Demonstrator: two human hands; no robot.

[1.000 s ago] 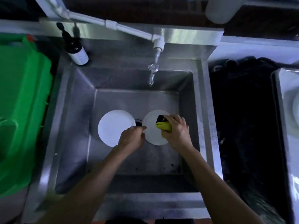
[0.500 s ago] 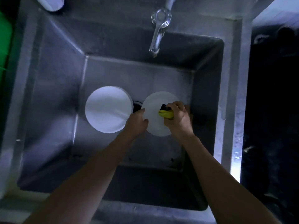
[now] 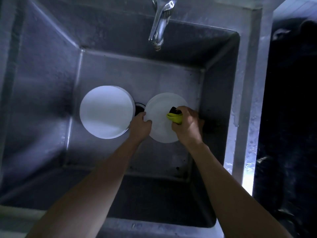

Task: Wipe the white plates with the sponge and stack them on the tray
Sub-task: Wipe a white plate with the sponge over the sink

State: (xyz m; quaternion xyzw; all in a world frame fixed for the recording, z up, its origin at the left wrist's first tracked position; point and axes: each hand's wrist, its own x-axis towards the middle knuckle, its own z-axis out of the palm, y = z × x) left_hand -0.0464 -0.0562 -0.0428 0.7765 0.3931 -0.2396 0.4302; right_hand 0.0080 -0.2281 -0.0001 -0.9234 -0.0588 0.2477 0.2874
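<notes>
White and round, the right-hand plate [image 3: 161, 115] lies on the floor of the steel sink [image 3: 51, 83], a little toward three o'clock from the basin's middle. The left hand [image 3: 139, 125] pinches this plate's rim at nine o'clock, thumb on top of the edge and fingers curled beneath. The right hand [image 3: 187, 125] is closed around a sponge [image 3: 175, 116], yellow with a dark scouring side, and presses it onto the plate's face at about three o'clock. Both forearms reach in from six o'clock.

Just beside this plate, toward nine o'clock, a second white plate [image 3: 106, 111] lies flat on the sink floor, apart from both hands. The dark drain [image 3: 139, 108] shows in the narrow gap between the two plates, partly covered by them.

At twelve o'clock a chrome tap [image 3: 160, 24] hangs over the basin, its spout pointing down. The sink's rim runs along three o'clock, wet and shining near its lower end. Beyond that rim lies a dark area whose contents cannot be made out.
</notes>
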